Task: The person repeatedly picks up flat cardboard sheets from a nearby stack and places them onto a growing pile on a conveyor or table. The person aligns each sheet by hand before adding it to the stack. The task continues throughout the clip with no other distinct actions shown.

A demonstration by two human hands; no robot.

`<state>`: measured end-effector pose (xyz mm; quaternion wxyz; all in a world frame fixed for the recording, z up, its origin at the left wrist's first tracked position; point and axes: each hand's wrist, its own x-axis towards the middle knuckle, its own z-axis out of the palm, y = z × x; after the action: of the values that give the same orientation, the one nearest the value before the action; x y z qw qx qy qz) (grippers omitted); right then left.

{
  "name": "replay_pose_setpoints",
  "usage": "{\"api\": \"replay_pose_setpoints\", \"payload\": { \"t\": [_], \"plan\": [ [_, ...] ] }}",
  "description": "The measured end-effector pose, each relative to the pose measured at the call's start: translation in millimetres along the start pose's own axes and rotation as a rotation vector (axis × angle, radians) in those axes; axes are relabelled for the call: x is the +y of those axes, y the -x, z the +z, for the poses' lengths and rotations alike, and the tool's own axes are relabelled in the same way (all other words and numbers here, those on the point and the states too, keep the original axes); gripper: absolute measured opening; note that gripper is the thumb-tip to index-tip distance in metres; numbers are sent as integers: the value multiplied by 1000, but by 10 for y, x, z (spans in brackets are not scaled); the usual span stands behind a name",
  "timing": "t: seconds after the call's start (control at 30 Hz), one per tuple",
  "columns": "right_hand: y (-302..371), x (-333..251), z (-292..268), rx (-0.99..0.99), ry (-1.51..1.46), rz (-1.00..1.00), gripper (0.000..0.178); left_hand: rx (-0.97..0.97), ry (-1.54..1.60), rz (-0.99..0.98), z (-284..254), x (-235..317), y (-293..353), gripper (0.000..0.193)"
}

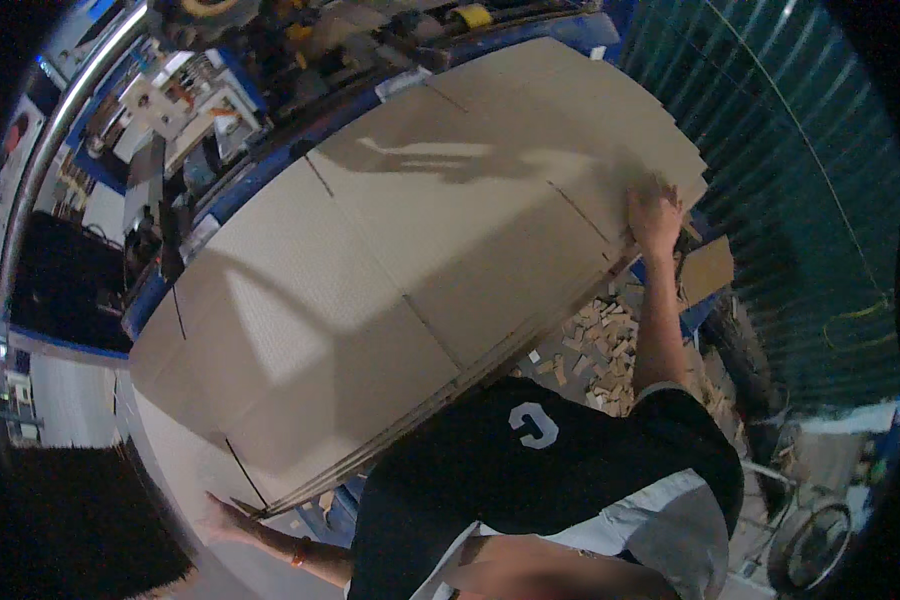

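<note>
A stack of large brown cardboard sheets (400, 250) with narrow dark slots lies across the view in front of me. Several layered edges show along its near side. My right hand (656, 218) rests on the top sheet near its right end, fingers apart. At the near left corner, my left hand (228, 522) is against the stack's edge, with its fingers stretched out; they are somewhat blurred. A paler surface lies under that hand. My arm's shadow and other shadows fall across the top sheet.
A blue-framed machine (300, 130) stands along the far side, with a curved metal pipe (65, 110) at the left. Cardboard scraps (605, 345) litter the floor at the near right. A green corrugated wall (780, 200) and a bicycle wheel (810, 548) are on the right.
</note>
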<state>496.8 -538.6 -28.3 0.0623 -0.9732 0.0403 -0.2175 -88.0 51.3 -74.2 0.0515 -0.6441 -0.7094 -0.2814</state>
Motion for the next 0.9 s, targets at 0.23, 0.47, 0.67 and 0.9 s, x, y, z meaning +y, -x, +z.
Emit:
{"api": "replay_pose_setpoints", "payload": {
  "t": [0.23, 0.47, 0.67, 0.9],
  "plan": [
    [-266, -169, 126, 686, -1483, 356, 26, 258, 628, -139, -616, 486, -120, 68],
    [-610, -73, -710, 285, -1674, -14, 40, -394, 1585, -399, -224, 130, -386, 41],
    [628, -180, -1417, 172, -657, -73, 21, -351, 1455, -44, -819, 645, 375, 33],
    [1162, -733, -807, -214, -648, -1360, 26, -579, 595, 1124, -1118, 1747, 1319, 57]
  ]
}}
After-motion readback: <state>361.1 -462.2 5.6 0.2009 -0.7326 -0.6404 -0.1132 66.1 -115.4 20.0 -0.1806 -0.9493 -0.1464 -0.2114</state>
